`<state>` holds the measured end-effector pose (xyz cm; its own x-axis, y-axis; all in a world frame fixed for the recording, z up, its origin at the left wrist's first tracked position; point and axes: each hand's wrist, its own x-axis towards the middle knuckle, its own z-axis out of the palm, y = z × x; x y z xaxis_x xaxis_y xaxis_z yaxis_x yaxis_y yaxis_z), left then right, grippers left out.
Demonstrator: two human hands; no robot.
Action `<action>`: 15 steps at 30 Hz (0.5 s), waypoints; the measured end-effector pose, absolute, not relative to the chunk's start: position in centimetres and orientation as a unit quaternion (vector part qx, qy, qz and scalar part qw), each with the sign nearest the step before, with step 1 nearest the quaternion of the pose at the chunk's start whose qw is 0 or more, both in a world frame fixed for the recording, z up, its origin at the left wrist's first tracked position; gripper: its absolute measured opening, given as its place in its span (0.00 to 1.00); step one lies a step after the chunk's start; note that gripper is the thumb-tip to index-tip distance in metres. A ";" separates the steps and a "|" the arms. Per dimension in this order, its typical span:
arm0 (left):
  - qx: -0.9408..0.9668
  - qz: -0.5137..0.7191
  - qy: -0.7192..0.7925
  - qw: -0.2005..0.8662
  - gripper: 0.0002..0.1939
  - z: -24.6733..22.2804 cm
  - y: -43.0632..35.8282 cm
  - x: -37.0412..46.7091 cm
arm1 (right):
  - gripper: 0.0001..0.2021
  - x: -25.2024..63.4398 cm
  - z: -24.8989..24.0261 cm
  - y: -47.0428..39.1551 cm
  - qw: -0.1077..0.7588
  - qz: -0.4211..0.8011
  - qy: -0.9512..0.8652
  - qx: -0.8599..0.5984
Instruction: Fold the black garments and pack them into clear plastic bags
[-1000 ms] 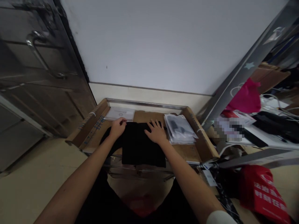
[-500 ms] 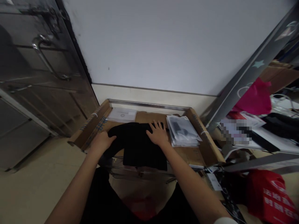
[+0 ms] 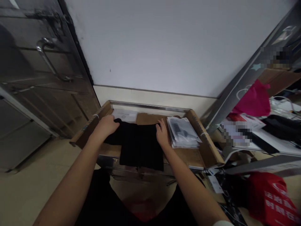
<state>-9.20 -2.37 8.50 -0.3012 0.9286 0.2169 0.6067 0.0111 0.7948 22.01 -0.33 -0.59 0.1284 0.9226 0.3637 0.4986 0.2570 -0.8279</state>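
Cardboard tray (image 3: 208,142) below a pale wall (image 3: 150,47); black cloth (image 3: 141,146) overhangs its front.
My left hand (image 3: 107,126) pinches cloth; my right hand (image 3: 162,135) half-curls, grip unclear. Uneven pulling could drag it crooked.

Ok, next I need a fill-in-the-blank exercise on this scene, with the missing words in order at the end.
The bare left hand and bare right hand both touch a limp cloth coloured ____.
The stack of flat, translucent plastic packets lies nearer to the ____ hand.
The cloth and packets rest on a brown, raised-sided tray made of ____.
The bag with white lettering, low on the picture's right, is ____.

Missing words: black; right; cardboard; red.
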 end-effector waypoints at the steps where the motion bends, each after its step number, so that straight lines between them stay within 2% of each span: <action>1: 0.571 0.439 0.661 0.211 0.15 8.9 -2.5 -8.0 | 0.27 22.0 -0.6 -0.2 0.493 0.219 -0.621 -0.568; 4: 0.614 0.445 0.592 0.273 0.13 9.6 -3.3 -4.2 | 0.27 22.0 -0.6 -0.1 0.490 0.216 -0.618 -0.576; 8: 0.640 0.388 0.471 0.468 0.05 9.8 -4.2 -0.7 | 0.28 22.1 -0.7 0.0 0.483 0.207 -0.624 -0.578; 10: 0.627 0.398 0.432 0.512 0.04 9.5 -3.9 -0.6 | 0.27 22.1 -0.7 0.0 0.485 0.208 -0.627 -0.573; 15: 0.567 0.506 0.561 0.328 0.09 6.8 -1.3 -3.8 | 0.26 22.2 -0.7 0.2 0.464 0.199 -0.636 -0.584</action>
